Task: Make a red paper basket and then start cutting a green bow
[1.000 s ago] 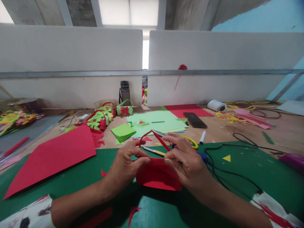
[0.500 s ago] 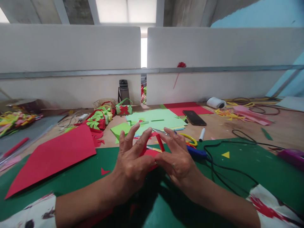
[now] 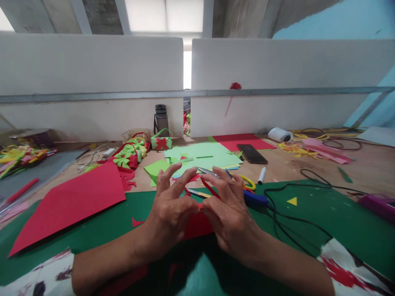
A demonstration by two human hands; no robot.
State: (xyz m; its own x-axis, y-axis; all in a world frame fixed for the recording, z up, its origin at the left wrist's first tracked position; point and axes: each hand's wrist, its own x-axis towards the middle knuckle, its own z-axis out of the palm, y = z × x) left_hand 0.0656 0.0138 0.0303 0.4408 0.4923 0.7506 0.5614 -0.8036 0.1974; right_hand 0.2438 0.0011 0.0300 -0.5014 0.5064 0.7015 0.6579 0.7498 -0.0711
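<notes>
Between my two hands is a folded piece of red paper (image 3: 199, 225), raised over the green cutting mat (image 3: 311, 213). My left hand (image 3: 171, 213) pinches its left side, thumb and fingers bent around it. On the other side my right hand (image 3: 230, 209) grips it the same way, and the two thumbs nearly meet at its middle. Narrow red edges of the paper show between the fingertips; the rest is hidden behind the hands. Just past my fingers lie yellow-handled scissors (image 3: 247, 181) and a blue-handled tool (image 3: 255, 198).
A large red sheet (image 3: 70, 201) lies at left, beside small paper baskets (image 3: 129, 152). Light green sheets (image 3: 203, 154), a phone (image 3: 252, 153) and a white marker (image 3: 262, 175) are behind my hands. A black cable (image 3: 296, 222) crosses the mat at right. A bottle (image 3: 161, 119) stands at the back.
The red paper has tilted, so its broad face now shows below my thumbs and the strip above leans over. My hands stay in nearly the same place.
</notes>
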